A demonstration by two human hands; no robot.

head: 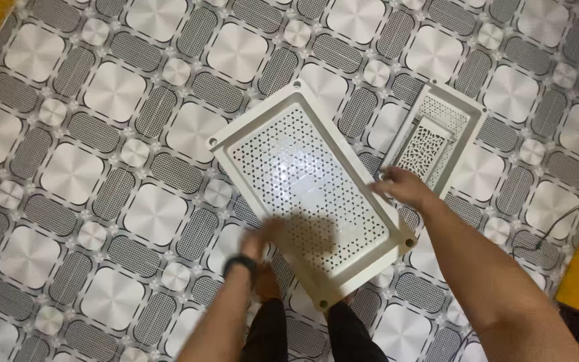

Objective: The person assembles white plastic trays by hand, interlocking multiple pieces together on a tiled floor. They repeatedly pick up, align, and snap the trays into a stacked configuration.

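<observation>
resting open on a white perforated tray [309, 181], the left hand [263, 241] blurs; right hand [403, 188] touches its edge, fingers spread.

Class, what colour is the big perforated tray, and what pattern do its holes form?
White tray, holes in a repeating geometric lattice; head view shows it.

tray [313, 191]: white, perforated with a fine geometric hole pattern, plain rim. second tray [460, 110]: white, same perforation. insert [423, 151]: white, irregular cut-out lattice. cloth [102, 167]: grey and white, repeating squares, mesh blocks, small rounds. wristband [240, 263]: black. trousers [269, 335]: black.
</observation>
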